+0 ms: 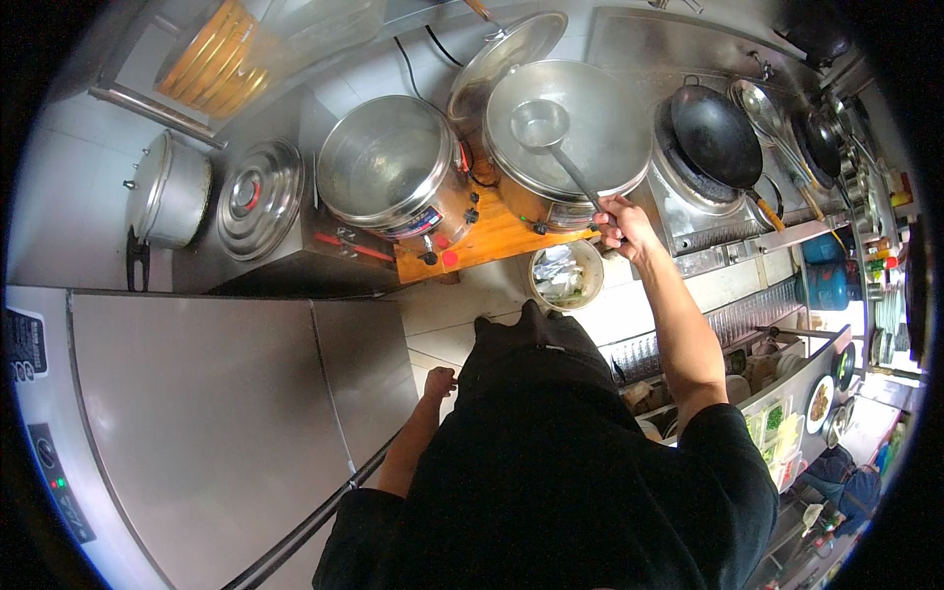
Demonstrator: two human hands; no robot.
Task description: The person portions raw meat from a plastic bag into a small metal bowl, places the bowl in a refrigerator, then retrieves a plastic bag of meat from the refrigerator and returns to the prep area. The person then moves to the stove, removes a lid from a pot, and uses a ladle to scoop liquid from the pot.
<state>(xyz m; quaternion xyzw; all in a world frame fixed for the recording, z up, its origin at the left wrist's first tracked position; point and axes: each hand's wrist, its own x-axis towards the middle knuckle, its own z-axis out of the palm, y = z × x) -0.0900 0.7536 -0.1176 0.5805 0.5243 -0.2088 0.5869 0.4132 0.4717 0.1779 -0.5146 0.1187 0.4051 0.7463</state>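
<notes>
My right hand (pixel 622 227) is closed around the handle of a metal ladle (pixel 540 125), whose bowl is over the large steel pot (pixel 498 166) on the wooden stand. Whether the ladle touches the liquid cannot be told. Beside it on the left stands a second steel pot (pixel 435 206), its lid off. A steel lid (pixel 542 40) leans behind the large pot. My left hand (pixel 441 382) hangs low at my side with curled fingers; no object shows in it.
Woks, one a black wok (pixel 715 136), and ladles lie on the range at the right. A waste bucket (pixel 599 284) stands on the floor before me. A steel chest top (pixel 206 369) is at left, food containers (pixel 774 439) at right. Another person (pixel 848 487) is far right.
</notes>
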